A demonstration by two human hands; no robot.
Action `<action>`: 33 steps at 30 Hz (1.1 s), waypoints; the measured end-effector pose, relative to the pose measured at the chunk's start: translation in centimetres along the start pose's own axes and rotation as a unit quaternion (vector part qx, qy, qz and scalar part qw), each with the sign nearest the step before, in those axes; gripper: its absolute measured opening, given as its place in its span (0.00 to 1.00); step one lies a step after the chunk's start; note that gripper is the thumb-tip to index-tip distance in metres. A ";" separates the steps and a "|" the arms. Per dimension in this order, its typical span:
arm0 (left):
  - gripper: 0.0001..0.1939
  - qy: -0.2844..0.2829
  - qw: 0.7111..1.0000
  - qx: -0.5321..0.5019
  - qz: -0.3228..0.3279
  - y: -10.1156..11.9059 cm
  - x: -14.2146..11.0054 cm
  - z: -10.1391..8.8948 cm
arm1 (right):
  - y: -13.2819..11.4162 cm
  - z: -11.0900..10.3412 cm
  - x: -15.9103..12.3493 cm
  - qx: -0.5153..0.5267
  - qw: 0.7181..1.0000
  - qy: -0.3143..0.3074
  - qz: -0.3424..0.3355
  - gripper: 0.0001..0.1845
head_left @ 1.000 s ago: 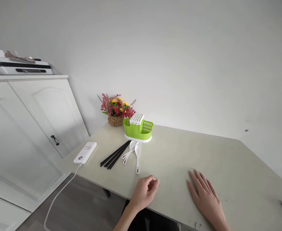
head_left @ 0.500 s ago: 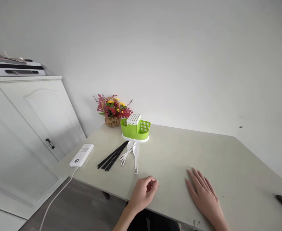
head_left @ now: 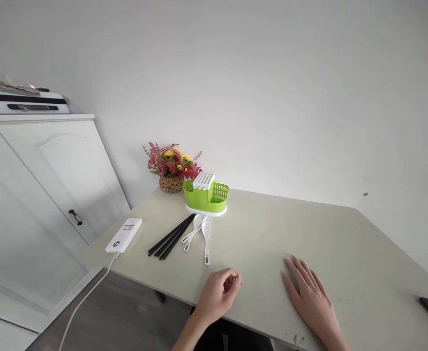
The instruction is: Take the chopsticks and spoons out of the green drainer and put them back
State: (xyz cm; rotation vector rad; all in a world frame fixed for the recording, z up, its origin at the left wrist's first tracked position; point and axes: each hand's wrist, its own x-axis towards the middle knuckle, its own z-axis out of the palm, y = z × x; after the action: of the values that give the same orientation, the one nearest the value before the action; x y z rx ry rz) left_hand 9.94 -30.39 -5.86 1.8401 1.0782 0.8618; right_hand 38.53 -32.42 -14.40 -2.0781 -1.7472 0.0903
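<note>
White spoons [head_left: 206, 229] overlap at 11 o'clock from left hand [head_left: 216, 297]; lifting one could drag another. Left fingers curled, cannot tell if pinching; right hand [head_left: 312, 300] spread flat

3 spoons [head_left: 206, 236] right of chopsticks [head_left: 172, 237]
</note>
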 end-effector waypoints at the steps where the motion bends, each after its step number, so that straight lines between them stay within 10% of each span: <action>1: 0.22 -0.002 1.000 0.002 0.000 0.0 0.0 0.0 | 0.1 0.1 0.0 -0.001 1.000 0.001 -0.001 0.40; 10: 0.18 0.061 0.996 0.051 0.038 -1.4 -1.1 -1.2 | 0.2 0.2 -0.2 0.003 1.000 0.000 0.006 0.40; 20: 0.21 0.369 0.878 0.303 -0.042 -6.9 -4.4 -12.4 | 0.4 0.2 -0.4 0.007 1.000 0.001 0.009 0.39; 33: 0.29 0.224 0.837 0.495 -0.058 -9.2 -3.0 -18.0 | 0.8 0.4 -0.6 0.010 1.000 -0.002 -0.002 0.39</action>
State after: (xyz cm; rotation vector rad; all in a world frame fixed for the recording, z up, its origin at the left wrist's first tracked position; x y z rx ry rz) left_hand -9.68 -24.83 -6.72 2.3850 2.2150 0.7186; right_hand 39.04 -32.99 -15.21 -2.0617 -1.7460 0.1117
